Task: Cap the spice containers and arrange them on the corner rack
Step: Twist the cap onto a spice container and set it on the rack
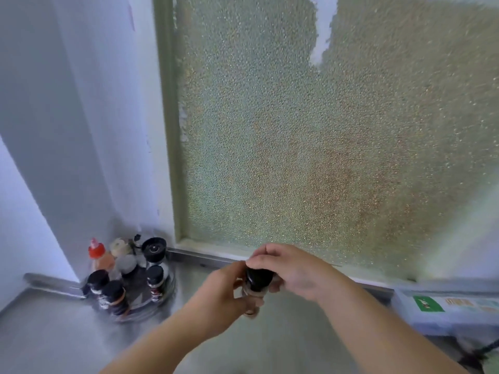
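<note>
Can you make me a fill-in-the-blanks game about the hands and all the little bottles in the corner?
1. The right hand grips the ____ cap of the small glass spice jar.
2. The left hand holds that jar from the ____ side.
3. The squeeze bottle with the pointed red cap stands on the round ____ in the corner.

Missing words: black; left; rack
</note>
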{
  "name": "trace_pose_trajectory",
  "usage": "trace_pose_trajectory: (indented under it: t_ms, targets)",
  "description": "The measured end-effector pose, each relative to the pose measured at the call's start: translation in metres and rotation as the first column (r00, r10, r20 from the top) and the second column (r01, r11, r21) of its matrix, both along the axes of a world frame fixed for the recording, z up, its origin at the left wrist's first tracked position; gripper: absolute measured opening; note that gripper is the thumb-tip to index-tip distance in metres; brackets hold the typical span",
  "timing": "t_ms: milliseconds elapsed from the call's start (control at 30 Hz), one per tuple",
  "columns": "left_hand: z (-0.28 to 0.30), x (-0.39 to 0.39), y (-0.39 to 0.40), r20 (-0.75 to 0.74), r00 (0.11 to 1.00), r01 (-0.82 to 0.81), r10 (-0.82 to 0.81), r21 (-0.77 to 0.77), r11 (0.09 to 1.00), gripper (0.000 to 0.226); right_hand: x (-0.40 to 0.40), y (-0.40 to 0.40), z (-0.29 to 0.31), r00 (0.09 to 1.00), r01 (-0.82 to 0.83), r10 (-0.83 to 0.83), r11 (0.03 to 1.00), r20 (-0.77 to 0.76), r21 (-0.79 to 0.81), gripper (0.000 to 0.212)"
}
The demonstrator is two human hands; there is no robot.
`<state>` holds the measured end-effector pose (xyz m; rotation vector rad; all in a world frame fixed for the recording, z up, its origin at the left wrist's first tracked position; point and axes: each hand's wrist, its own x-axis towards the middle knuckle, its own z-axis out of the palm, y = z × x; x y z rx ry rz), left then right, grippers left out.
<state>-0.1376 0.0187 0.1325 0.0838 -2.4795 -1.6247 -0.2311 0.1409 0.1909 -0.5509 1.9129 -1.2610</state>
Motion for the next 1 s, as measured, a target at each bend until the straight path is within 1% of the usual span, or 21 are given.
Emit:
trace_pose_trajectory:
  t_ms: [67, 100, 167, 200, 233, 267, 333, 367, 467, 500, 567, 633, 667, 733, 800, 900, 933, 1000]
  targets:
    - [-0.001, 0.004, -0.007, 0.008, 1.000, -0.024, 0.023, 0.028, 0.999, 0.037, 0.007, -0.016, 0.001, 0.999, 0.040, -0.039, 0.998, -0.013, 0.039, 0.012]
    - [-0.001, 0.006, -0.011, 0.012, 0.999, -0.043, 0.042, 0.044, 0.998, 0.037, 0.010, -0.023, 0.001, 0.996, 0.062, -0.058, 0.996, -0.064, 0.069, 0.012]
    - [0.002, 0.009, -0.022, 0.010, 0.997, -0.074, 0.074, 0.078, 0.994, 0.039, 0.015, -0.032, 0.004, 0.967, 0.090, -0.064, 0.992, -0.246, 0.094, 0.013]
    - [0.005, 0.010, -0.028, 0.008, 0.996, -0.084, 0.083, 0.086, 0.993, 0.039, 0.017, -0.033, 0.008, 0.931, 0.058, -0.023, 0.995, -0.364, 0.085, 0.020]
    - [0.007, 0.010, -0.036, 0.008, 0.996, -0.086, 0.086, 0.094, 0.992, 0.038, 0.016, -0.032, 0.014, 0.883, -0.018, 0.057, 0.996, -0.465, 0.087, 0.029]
    - [0.010, 0.011, -0.043, 0.009, 0.996, -0.085, 0.084, 0.102, 0.991, 0.039, 0.017, -0.031, 0.023, 0.832, -0.122, 0.160, 0.987, -0.531, 0.107, 0.037]
    - [0.016, 0.012, -0.056, 0.025, 0.995, -0.100, 0.098, 0.123, 0.987, 0.044, 0.018, -0.030, 0.042, 0.716, -0.308, 0.366, 0.930, -0.594, 0.202, 0.045]
    - [0.018, 0.012, -0.060, 0.035, 0.993, -0.120, 0.116, 0.145, 0.982, 0.046, 0.017, -0.032, 0.048, 0.647, -0.347, 0.438, 0.898, -0.624, 0.271, 0.046]
    - [0.024, 0.017, -0.063, 0.068, 0.986, -0.163, 0.151, 0.262, 0.951, 0.041, 0.016, -0.043, 0.060, 0.467, -0.302, 0.526, 0.850, -0.710, 0.432, 0.045]
    - [0.025, 0.018, -0.062, 0.058, 0.987, -0.161, 0.151, 0.281, 0.946, 0.038, 0.017, -0.045, 0.061, 0.426, -0.294, 0.551, 0.834, -0.718, 0.466, 0.044]
    - [0.027, 0.022, -0.060, 0.031, 0.989, -0.150, 0.147, 0.267, 0.952, 0.037, 0.019, -0.049, 0.062, 0.356, -0.282, 0.595, 0.804, -0.721, 0.524, 0.038]
    - [0.028, 0.026, -0.056, 0.006, 0.988, -0.151, 0.155, 0.263, 0.953, 0.032, 0.024, -0.050, 0.060, 0.300, -0.230, 0.589, 0.808, -0.750, 0.543, 0.029]
    - [0.027, 0.028, -0.054, 0.005, 0.986, -0.161, 0.165, 0.258, 0.953, 0.029, 0.027, -0.051, 0.058, 0.285, -0.192, 0.566, 0.825, -0.774, 0.532, 0.029]
    - [0.025, 0.030, -0.050, 0.006, 0.985, -0.171, 0.174, 0.232, 0.957, 0.026, 0.031, -0.053, 0.053, 0.287, -0.130, 0.526, 0.849, -0.801, 0.511, 0.035]
    - [0.023, 0.032, -0.046, 0.010, 0.985, -0.171, 0.173, 0.231, 0.958, 0.023, 0.033, -0.053, 0.052, 0.336, -0.104, 0.529, 0.843, -0.779, 0.527, 0.038]
    - [0.024, 0.035, -0.045, 0.030, 0.984, -0.178, 0.176, 0.233, 0.956, 0.029, 0.032, -0.049, 0.061, 0.468, -0.161, 0.538, 0.832, -0.701, 0.531, 0.039]
    - [0.025, 0.036, -0.046, 0.040, 0.984, -0.176, 0.171, 0.235, 0.956, 0.032, 0.031, -0.048, 0.065, 0.484, -0.199, 0.558, 0.820, -0.674, 0.536, 0.037]
    - [0.029, 0.037, -0.048, 0.038, 0.991, -0.133, 0.127, 0.265, 0.955, 0.036, 0.031, -0.045, 0.072, 0.474, -0.262, 0.605, 0.791, -0.640, 0.554, 0.036]
